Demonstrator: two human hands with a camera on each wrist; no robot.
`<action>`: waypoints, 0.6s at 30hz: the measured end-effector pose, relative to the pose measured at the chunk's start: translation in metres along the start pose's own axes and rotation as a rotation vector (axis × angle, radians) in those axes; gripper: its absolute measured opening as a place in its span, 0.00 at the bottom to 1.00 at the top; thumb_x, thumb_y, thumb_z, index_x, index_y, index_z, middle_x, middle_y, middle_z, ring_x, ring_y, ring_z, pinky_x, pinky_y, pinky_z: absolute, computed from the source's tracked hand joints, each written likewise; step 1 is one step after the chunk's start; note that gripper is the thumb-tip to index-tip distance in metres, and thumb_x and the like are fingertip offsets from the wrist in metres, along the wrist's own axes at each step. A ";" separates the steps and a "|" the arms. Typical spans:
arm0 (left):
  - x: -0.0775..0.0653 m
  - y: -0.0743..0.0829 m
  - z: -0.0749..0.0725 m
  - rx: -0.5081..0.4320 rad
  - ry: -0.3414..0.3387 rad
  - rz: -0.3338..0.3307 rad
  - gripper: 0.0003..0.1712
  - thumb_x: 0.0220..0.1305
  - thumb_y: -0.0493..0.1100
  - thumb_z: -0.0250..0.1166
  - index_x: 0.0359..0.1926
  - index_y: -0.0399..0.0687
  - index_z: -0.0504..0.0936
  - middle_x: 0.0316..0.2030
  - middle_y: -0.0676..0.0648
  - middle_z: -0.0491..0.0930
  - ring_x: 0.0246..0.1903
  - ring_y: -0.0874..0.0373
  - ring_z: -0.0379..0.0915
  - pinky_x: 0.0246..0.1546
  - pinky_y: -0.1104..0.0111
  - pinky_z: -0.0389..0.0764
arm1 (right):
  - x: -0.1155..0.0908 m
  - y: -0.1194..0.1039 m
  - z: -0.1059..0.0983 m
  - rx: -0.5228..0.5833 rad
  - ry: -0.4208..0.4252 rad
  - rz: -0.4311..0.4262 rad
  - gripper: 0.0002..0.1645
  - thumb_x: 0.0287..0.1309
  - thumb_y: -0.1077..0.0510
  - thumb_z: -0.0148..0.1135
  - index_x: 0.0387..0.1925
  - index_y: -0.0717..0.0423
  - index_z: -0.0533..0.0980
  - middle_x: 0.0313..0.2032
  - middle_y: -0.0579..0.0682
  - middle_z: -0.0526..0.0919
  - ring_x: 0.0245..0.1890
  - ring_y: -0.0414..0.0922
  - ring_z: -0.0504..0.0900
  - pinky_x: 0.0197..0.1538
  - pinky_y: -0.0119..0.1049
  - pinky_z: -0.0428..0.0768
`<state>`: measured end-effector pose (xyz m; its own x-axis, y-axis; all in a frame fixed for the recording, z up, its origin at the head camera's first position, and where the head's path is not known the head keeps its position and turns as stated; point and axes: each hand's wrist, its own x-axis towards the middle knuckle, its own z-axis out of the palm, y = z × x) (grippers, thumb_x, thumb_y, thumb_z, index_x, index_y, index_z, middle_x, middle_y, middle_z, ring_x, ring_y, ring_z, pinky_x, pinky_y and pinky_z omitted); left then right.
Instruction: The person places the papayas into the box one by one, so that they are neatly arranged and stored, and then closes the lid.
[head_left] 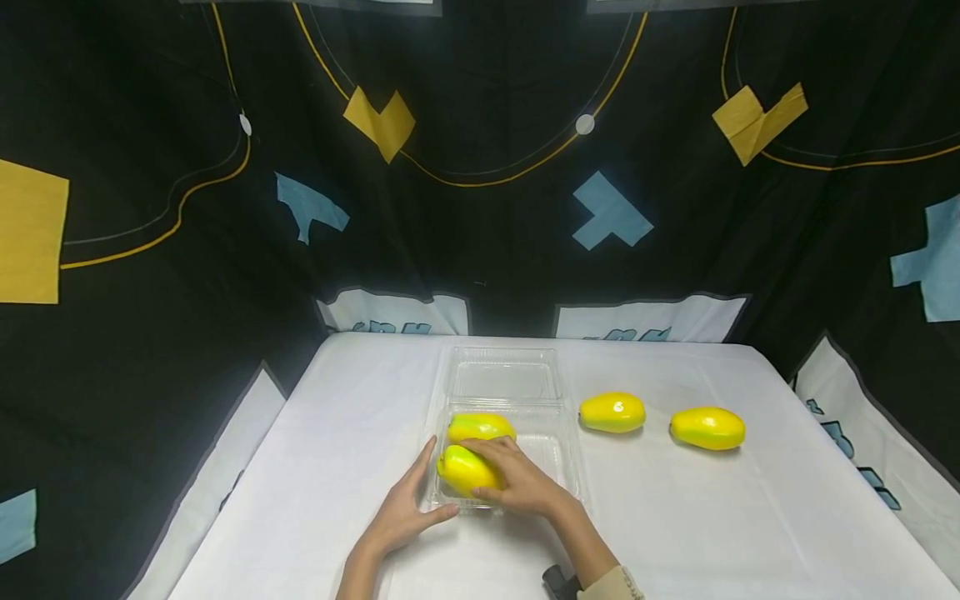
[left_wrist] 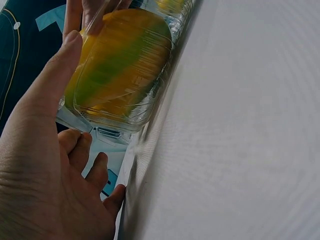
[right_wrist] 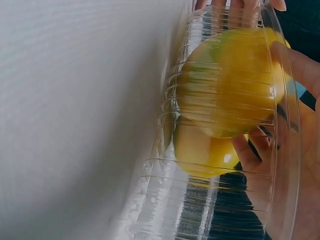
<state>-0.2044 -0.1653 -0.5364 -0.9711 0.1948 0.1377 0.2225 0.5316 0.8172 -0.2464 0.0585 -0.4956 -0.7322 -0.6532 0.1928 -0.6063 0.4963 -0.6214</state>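
A clear plastic clamshell box (head_left: 551, 450) lies opened on the white-covered table, its lid (head_left: 506, 375) folded back to the far side. Two yellow, mango-like fruits occupy the left half of the base. My right hand (head_left: 528, 483) holds the nearer mango (head_left: 463, 469), fingers over its top and thumb on its near side. Behind it lies the farther mango (head_left: 483, 426), partly covered by that hand. At the box's near left corner, my left hand (head_left: 397, 517) is spread, thumb and fingers apart and nothing in its grasp. Through the clear wall, the left wrist view shows green streaks on a mango (left_wrist: 120, 65).
To the right of the box, one loose mango (head_left: 612, 412) lies on the table (head_left: 675, 517), with another mango (head_left: 707, 428) farther right. A dark curtain (head_left: 480, 250) with yellow and blue patches hangs behind the table's far edge.
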 end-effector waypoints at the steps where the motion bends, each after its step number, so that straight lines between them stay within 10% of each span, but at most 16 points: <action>1: 0.000 0.000 0.000 -0.002 0.000 0.003 0.58 0.48 0.59 0.70 0.72 0.64 0.43 0.70 0.46 0.45 0.67 0.40 0.44 0.58 0.36 0.53 | 0.000 0.000 0.000 0.001 0.001 -0.005 0.40 0.54 0.45 0.63 0.67 0.39 0.60 0.64 0.36 0.63 0.60 0.43 0.62 0.59 0.54 0.67; 18: 0.001 -0.002 0.001 0.002 0.007 0.004 0.58 0.47 0.60 0.70 0.72 0.63 0.44 0.70 0.45 0.46 0.66 0.40 0.45 0.58 0.37 0.53 | -0.014 0.004 -0.026 0.074 0.122 -0.017 0.41 0.45 0.47 0.71 0.63 0.42 0.67 0.63 0.38 0.65 0.60 0.41 0.61 0.61 0.52 0.65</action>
<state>-0.2052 -0.1654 -0.5381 -0.9709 0.1909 0.1446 0.2262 0.5328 0.8155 -0.2467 0.0843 -0.4813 -0.7571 -0.5847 0.2914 -0.5975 0.4393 -0.6709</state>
